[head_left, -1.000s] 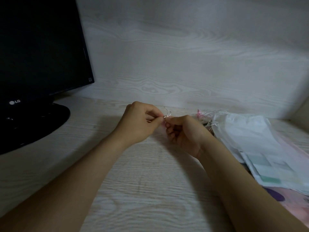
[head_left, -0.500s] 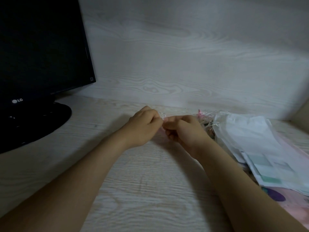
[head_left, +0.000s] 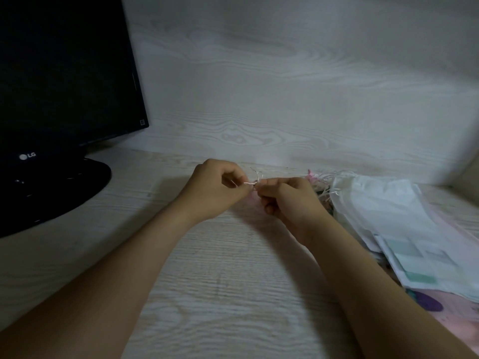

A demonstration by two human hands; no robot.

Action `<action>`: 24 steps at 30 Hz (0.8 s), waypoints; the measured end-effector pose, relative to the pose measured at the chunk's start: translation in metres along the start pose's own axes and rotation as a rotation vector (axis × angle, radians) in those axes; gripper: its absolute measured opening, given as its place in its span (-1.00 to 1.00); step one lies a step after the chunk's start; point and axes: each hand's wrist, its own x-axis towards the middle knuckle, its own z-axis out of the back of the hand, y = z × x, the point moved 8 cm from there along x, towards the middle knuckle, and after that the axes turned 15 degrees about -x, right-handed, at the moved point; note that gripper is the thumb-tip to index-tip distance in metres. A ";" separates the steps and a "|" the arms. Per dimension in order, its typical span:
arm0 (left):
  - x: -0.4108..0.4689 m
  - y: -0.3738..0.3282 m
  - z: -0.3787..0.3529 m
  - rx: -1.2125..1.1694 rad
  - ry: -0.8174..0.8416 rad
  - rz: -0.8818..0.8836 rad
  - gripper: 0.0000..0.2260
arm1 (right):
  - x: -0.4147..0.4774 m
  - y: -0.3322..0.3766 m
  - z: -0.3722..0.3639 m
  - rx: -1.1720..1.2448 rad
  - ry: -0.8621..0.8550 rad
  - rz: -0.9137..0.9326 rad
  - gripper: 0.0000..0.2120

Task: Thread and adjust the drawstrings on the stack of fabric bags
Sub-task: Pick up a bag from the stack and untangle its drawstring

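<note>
From the head view, both forearms reach in over the pale wood-grain desk [head_left: 220, 281] and the hands meet near its middle, just short of the back panel [head_left: 285, 86]. The left hand [head_left: 217, 189] has its fingers curled, thumb and forefinger pinching one end of a thin pale drawstring [head_left: 251, 182]. The right hand [head_left: 287, 200], fingers also curled, pinches the same string just to the right, so the fingertips of the two hands nearly touch. A short stretch of string lies between them, and a small loop of it stands up just above the pinch. A faint pinkish patch shows under the hands, possibly a bag, but the dim light leaves it unclear.

The stack of fabric bags [head_left: 404, 229] lies on the right of the desk, just beside the right wrist, its loose string ends bunched at the far end. A black monitor [head_left: 64, 86] stands at the far left.
</note>
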 end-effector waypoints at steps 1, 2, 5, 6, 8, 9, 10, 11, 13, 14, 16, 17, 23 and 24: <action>0.001 0.000 0.000 -0.025 0.003 0.008 -0.92 | 0.000 0.000 0.001 0.000 -0.007 0.000 -0.89; 0.002 0.001 0.001 -0.057 0.008 0.044 -0.90 | 0.000 0.000 0.001 -0.005 -0.012 0.000 -0.88; 0.002 0.011 0.000 -0.184 0.015 0.248 -0.73 | 0.000 0.000 0.002 -0.017 -0.023 0.006 -0.89; 0.002 0.014 -0.001 -0.217 0.011 0.303 -0.73 | 0.001 -0.001 0.002 -0.023 -0.026 0.007 -0.89; 0.001 0.017 -0.001 -0.206 0.000 0.351 -0.72 | 0.001 -0.001 0.002 -0.029 -0.024 0.011 -0.90; 0.001 0.018 0.000 -0.180 -0.005 0.350 -0.72 | 0.001 -0.001 0.002 -0.029 -0.021 0.014 -0.91; 0.001 0.020 0.001 -0.151 -0.015 0.350 -0.72 | 0.001 -0.001 0.002 -0.031 -0.016 0.020 -0.91; 0.001 0.022 0.003 -0.131 -0.037 0.350 -0.71 | 0.000 -0.001 0.002 -0.035 -0.010 0.026 -0.91; 0.001 0.028 0.008 -0.062 -0.096 0.356 -0.65 | -0.001 0.000 0.002 -0.073 0.002 0.037 -0.91; 0.001 0.029 0.011 0.007 -0.120 0.350 -0.62 | -0.002 -0.001 0.001 -0.109 0.000 0.039 -0.91; 0.000 0.028 0.018 0.135 -0.166 0.324 -0.56 | -0.002 -0.001 0.002 -0.188 -0.015 0.039 -0.90; -0.001 0.028 0.022 0.174 -0.187 0.317 -0.55 | -0.002 -0.001 0.003 -0.227 -0.022 0.039 -0.91; -0.001 0.034 0.035 0.370 -0.245 0.295 -0.56 | 0.001 0.004 0.005 -0.615 -0.085 0.145 -0.92; -0.002 0.035 0.034 0.399 -0.244 0.289 -0.56 | 0.002 0.005 0.003 -0.673 -0.091 0.166 -0.91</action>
